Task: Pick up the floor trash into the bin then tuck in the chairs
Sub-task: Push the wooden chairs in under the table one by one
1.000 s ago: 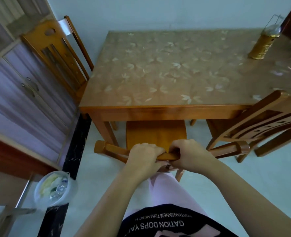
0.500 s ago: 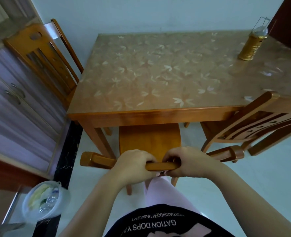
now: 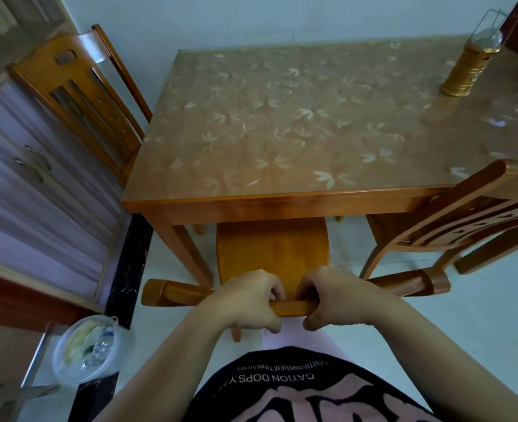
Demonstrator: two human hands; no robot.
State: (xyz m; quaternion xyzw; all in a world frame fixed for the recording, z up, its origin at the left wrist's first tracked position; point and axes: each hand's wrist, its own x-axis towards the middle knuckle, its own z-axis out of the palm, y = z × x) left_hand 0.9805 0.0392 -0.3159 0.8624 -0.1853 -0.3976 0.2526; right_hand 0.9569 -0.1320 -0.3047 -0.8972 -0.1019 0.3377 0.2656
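View from head height, looking down. Both hands grasp the top rail (image 3: pixel 288 307) of the centre chair (image 3: pixel 273 251): left hand (image 3: pixel 245 300) and right hand (image 3: pixel 336 296) sit close together, fingers curled over the far side of the rail, thumbs hooked under its near edge, w/ a short bare bit of rail between them. The chair's seat runs fwd under the near edge of the table (image 3: pixel 282 205); its front part is hidden under the tabletop, its rear part is out in the open. The table's front-left leg (image 3: pixel 187 251) stands just beside the seat's left edge. 2 more wooden chairs: left chair (image 3: pixel 78 95) at the table's left side, close to a cabinet (image 3: pixel 23 166) w/ only a narrow gap; right chair (image 3: pixel 464 226) angled at the table's near right corner, a strip of bare floor (image 3: pixel 479 330) between it and the centre chair. Wide open floor at right and behind. The bin (image 3: pixel 90 348), round, lined w/ a clear bag, sits lower left on the floor near the cabinet base, holding a plastic bottle and pale wrappers. A gold lantern (image 3: pixel 467 71) stands at the table's far right.
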